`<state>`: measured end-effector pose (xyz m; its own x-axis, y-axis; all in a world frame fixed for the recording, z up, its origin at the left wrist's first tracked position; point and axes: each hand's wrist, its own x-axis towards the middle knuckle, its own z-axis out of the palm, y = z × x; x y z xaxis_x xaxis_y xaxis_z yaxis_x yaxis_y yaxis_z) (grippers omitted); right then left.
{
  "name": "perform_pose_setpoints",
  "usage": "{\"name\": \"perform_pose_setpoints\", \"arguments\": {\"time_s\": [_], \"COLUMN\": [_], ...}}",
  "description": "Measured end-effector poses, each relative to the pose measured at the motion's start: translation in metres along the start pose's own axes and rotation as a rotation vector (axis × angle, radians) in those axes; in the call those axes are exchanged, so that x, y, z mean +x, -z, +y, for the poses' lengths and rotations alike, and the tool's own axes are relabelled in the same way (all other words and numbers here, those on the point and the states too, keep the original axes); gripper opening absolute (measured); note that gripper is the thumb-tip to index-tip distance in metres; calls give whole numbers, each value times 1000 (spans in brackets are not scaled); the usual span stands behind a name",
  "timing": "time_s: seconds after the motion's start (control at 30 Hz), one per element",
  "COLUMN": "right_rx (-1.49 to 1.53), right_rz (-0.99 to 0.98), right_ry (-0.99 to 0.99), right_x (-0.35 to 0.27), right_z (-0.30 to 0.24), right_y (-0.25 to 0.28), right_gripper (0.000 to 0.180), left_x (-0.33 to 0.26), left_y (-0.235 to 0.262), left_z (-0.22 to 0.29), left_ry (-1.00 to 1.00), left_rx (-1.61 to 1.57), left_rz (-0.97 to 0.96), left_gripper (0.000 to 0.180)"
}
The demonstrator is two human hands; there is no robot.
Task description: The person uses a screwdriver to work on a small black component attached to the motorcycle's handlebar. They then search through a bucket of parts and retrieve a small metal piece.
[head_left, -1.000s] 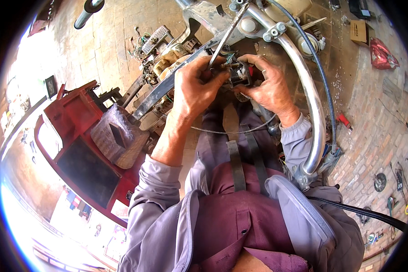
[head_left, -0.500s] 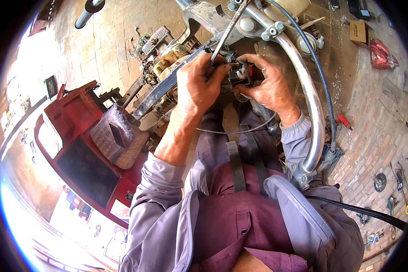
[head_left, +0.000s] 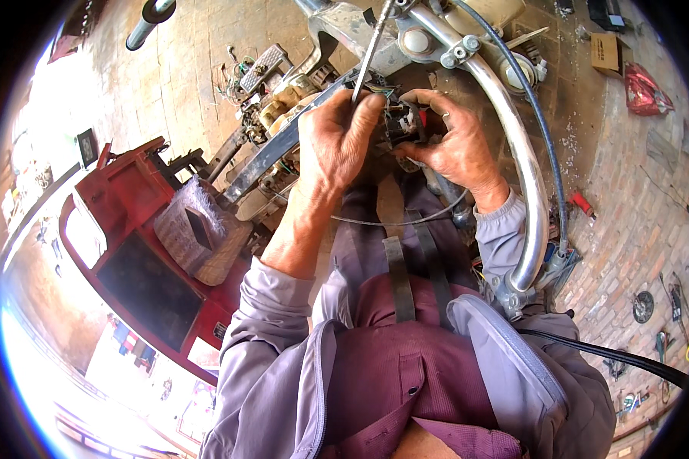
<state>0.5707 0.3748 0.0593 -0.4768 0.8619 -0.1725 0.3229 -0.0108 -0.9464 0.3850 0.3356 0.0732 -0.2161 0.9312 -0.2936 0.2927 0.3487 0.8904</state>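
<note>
Your left hand (head_left: 337, 141) is pinched shut around the rod (head_left: 369, 53), a thin metal shaft that runs up and away toward the frame above. Your right hand (head_left: 455, 149) has its fingers curled round the switch block (head_left: 400, 122), a small black part with short wires, thumb on its near side. The block sits between your two hands, just below the handlebar (head_left: 513, 145), whose chrome tube bends down your right side with a blue cable (head_left: 547, 145) alongside it.

Over the last second the hands have hardly shifted: same grip on both, the rod's tip at the block (you cannot see the tip itself, your fingers hide it). That steadiness suggests the work at the block is fine and ongoing, not finished. A thin wire (head_left: 406, 222) hangs slack under your wrists. The red cart (head_left: 122, 222) stands off to your left.
</note>
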Motion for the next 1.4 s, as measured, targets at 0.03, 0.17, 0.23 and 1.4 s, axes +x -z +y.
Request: {"name": "perform_pose_setpoints", "arguments": {"time_s": [0.03, 0.17, 0.23, 1.4], "right_rx": [2, -29, -35, 171], "right_rz": [-1, 10, 10, 57], "right_ry": [1, 32, 41, -133], "right_x": [0, 1, 1, -14], "right_z": [1, 6, 5, 62], "right_y": [-1, -1, -1, -10], "right_gripper": [62, 63, 63, 77], "left_x": [-1, -2, -1, -88], "left_y": [-1, -3, -3, 4], "left_z": [-2, -7, -5, -28], "left_ry": [-62, -69, -69, 408], "left_rx": [-109, -69, -60, -553], "left_rz": [26, -6, 3, 278], "left_gripper": [29, 27, 22, 22]}}
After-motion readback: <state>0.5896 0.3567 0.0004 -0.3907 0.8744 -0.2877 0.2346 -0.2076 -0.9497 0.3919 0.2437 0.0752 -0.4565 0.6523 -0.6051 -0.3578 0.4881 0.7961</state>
